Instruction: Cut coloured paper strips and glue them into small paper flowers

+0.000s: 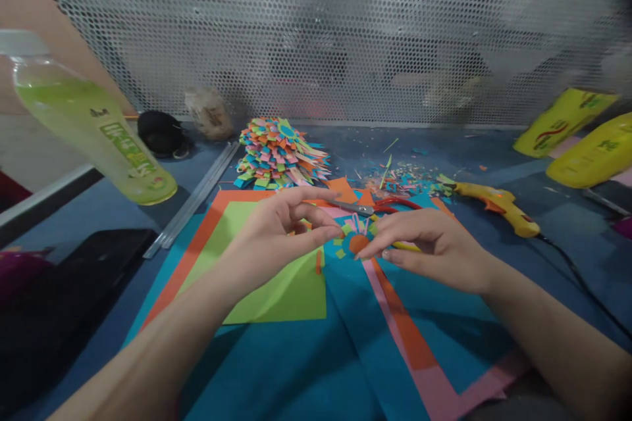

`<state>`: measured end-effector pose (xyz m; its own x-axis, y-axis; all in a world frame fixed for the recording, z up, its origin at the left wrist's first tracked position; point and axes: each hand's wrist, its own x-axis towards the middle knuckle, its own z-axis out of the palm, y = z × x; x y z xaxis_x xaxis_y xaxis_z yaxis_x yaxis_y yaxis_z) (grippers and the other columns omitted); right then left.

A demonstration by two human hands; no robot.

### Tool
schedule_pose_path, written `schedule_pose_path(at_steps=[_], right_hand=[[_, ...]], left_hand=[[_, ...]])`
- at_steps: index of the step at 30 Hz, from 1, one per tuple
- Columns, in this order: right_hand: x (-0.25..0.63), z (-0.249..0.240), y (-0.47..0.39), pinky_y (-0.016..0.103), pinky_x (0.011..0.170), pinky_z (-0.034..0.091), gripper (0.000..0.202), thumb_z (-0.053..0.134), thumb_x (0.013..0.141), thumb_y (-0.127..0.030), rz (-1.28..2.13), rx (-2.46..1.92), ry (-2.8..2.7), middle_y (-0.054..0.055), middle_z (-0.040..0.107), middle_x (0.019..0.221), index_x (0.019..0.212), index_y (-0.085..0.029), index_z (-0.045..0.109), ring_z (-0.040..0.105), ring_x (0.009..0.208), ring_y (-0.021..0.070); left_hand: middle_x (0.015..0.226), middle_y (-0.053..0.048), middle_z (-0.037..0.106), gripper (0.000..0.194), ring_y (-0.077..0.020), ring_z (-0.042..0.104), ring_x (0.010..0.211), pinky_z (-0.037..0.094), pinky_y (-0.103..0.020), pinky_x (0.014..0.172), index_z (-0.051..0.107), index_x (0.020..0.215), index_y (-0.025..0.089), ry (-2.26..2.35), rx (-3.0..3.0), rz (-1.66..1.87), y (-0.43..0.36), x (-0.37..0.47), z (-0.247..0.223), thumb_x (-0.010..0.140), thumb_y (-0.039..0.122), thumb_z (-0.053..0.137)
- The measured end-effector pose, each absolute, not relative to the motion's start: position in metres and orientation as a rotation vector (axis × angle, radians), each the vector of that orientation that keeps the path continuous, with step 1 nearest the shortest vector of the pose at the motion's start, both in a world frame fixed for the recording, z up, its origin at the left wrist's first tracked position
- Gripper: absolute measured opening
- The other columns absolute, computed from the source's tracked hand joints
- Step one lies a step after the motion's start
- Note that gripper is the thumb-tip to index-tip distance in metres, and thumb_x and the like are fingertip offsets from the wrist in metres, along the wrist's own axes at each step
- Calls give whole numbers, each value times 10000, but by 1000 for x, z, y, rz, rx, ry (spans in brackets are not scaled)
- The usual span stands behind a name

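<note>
A small paper flower, with an orange disc [358, 245] on a blue round and green, blue and pink paper loops about it, lies between my hands. My left hand [286, 223] is at its left, thumb and fingertips drawn together in a pinch; what they hold, if anything, is too small to make out. My right hand [429, 243] reaches in from the right. Its forefinger is stretched out to the disc's edge, with the thumb a little apart. Red-handled scissors [395, 204] lie just beyond the flower, partly behind my hands.
Coloured paper sheets, a green one [291, 296] among them, lie beneath my hands. Behind stands a pile of paper flowers [281, 154]. Paper scraps [405, 177] and a yellow glue gun [498, 205] are at right, clear sticks [197, 194] and a drink bottle [99, 125] at left.
</note>
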<state>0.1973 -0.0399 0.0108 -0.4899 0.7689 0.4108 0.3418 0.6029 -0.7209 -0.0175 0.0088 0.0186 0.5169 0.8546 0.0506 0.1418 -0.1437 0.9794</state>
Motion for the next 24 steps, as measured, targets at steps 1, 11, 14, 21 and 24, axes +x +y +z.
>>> schedule_pose_path(at_steps=[1,11,14,21,24], right_hand=[[197,10,-40,239,667,466,167,538,836,-196,734,-875,-2086,32,686,758,852,-171,702,605,715,125],[197,11,-40,239,683,477,165,539,822,-163,762,-883,-2073,44,701,804,862,-167,699,624,759,133],[196,12,-39,229,668,475,174,532,821,-152,788,-871,-2064,40,696,796,878,-162,696,616,728,120],[196,13,-39,225,652,477,181,529,818,-148,777,-857,-2077,39,698,787,877,-167,699,613,710,118],[196,13,-39,230,667,480,173,536,814,-149,769,-867,-2074,45,704,804,866,-167,700,621,738,127]], left_hand=[[692,4,667,418,-134,629,678,463,-244,627,587,1065,190,860,1611,781,9,-18,19,678,285,714],[677,5,651,413,-116,611,659,445,-224,604,587,1080,167,907,1578,811,8,-15,22,704,308,680],[714,-10,663,403,-120,612,676,446,-229,613,585,1089,165,908,1558,821,8,-15,21,724,321,656],[668,2,659,481,-135,615,650,441,-243,595,583,1083,170,900,1573,788,9,-15,19,642,292,731],[664,1,662,476,-137,614,647,438,-251,600,579,1092,174,896,1594,781,10,-15,19,654,297,722]])
